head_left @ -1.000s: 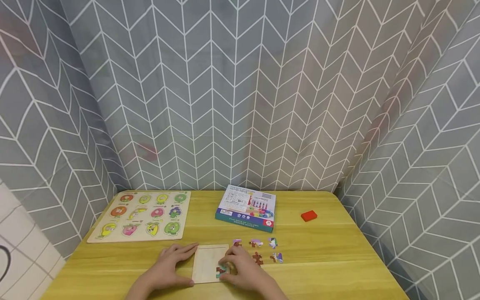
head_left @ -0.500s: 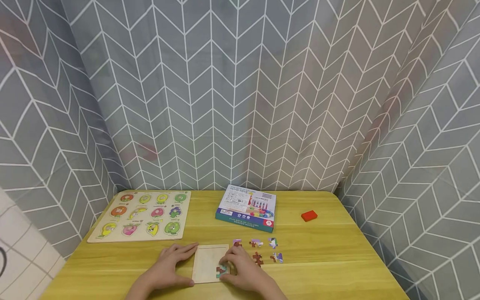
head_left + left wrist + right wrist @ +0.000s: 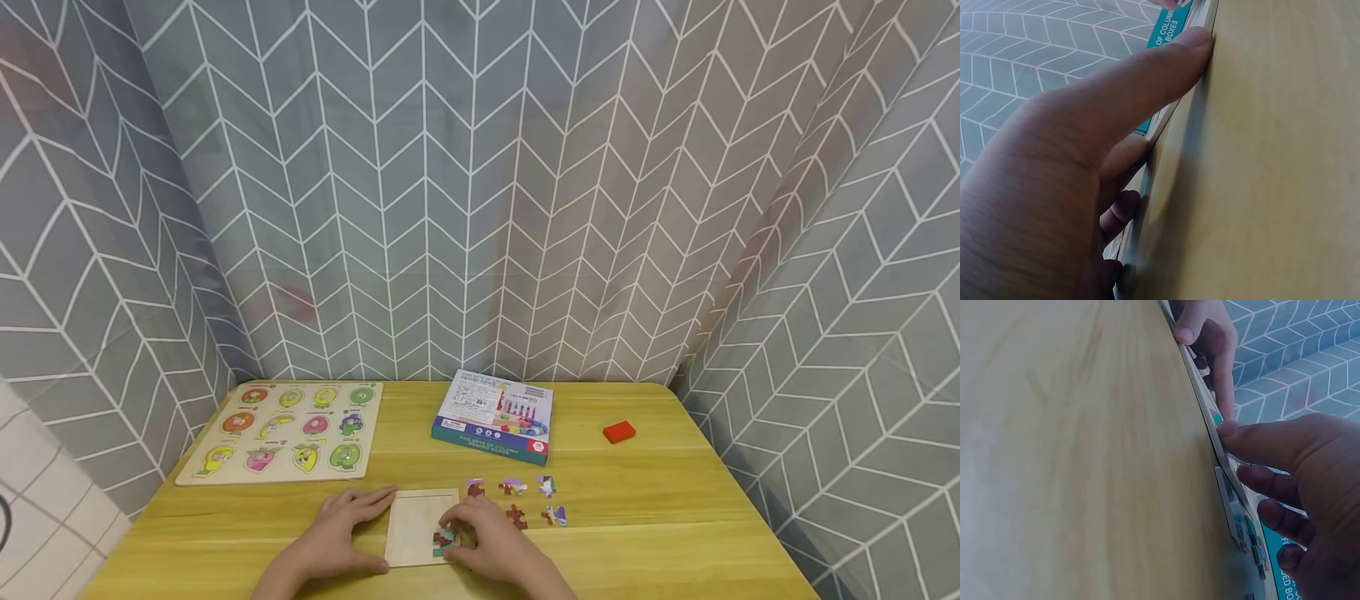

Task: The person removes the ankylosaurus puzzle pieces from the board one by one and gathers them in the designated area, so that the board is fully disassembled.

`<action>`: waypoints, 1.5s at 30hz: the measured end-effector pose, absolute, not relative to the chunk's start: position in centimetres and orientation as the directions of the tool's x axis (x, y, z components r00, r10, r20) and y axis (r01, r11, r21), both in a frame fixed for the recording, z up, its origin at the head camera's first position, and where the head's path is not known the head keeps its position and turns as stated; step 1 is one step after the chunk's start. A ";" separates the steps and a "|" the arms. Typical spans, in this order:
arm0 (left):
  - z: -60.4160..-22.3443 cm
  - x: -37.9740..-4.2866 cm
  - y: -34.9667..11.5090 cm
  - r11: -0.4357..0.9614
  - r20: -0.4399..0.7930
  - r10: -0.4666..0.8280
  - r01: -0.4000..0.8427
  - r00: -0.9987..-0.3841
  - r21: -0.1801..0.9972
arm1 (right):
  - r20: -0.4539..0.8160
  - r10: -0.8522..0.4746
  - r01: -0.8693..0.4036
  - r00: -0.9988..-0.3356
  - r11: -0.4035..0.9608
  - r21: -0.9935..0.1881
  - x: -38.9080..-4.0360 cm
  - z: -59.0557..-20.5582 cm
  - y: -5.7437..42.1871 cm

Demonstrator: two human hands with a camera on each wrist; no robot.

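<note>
A square, pale wooden puzzle tray (image 3: pixel 411 525) lies near the table's front. At its left side rests my left hand (image 3: pixel 333 537), fingers spread, with the index finger by the far corner and the thumb (image 3: pixel 1172 65) against the near corner. Over the lower right corner, my right hand (image 3: pixel 491 537) pinches at a teal and brown jigsaw piece (image 3: pixel 440 542) lying in the tray. The fingertips partly cover this piece, so whether it lies fully flat cannot be told. Several loose jigsaw pieces, including a brown one (image 3: pixel 516 517), lie just right of the tray.
A fruit and vegetable board (image 3: pixel 285 446) lies at the back left of the wooden table (image 3: pixel 675 517). Behind the loose pieces sits a flat blue and white box (image 3: pixel 491 417). Farther right is a red block (image 3: pixel 618 432). A patterned grey curtain (image 3: pixel 465 208) surrounds the table.
Both hands stay almost where they were. Only a slight shift of the right fingertips shows at the jigsaw piece; the tray and loose pieces keep their places.
</note>
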State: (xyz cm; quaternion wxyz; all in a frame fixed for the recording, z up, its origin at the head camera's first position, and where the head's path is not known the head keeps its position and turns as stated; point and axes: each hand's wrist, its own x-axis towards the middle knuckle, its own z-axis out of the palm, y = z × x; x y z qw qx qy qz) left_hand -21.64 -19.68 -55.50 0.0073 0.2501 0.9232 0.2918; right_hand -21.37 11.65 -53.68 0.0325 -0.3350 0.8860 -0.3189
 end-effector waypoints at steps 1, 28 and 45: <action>-55.5 -21.7 -19.7 0.705 0.128 0.465 0.454 -0.876 0.546 | 0.155 -0.616 -0.573 -0.772 0.569 -0.590 -21.4 -53.7 11.7; -55.9 -21.9 -19.8 0.702 0.125 0.464 0.450 -0.877 0.552 | 0.101 -0.635 -0.557 -0.766 0.578 -0.596 -21.8 -53.2 11.7; -55.9 -21.9 -19.7 0.705 0.121 0.463 0.448 -0.878 0.550 | 0.135 -0.662 -0.598 -0.737 0.546 -0.587 -21.8 -53.2 11.9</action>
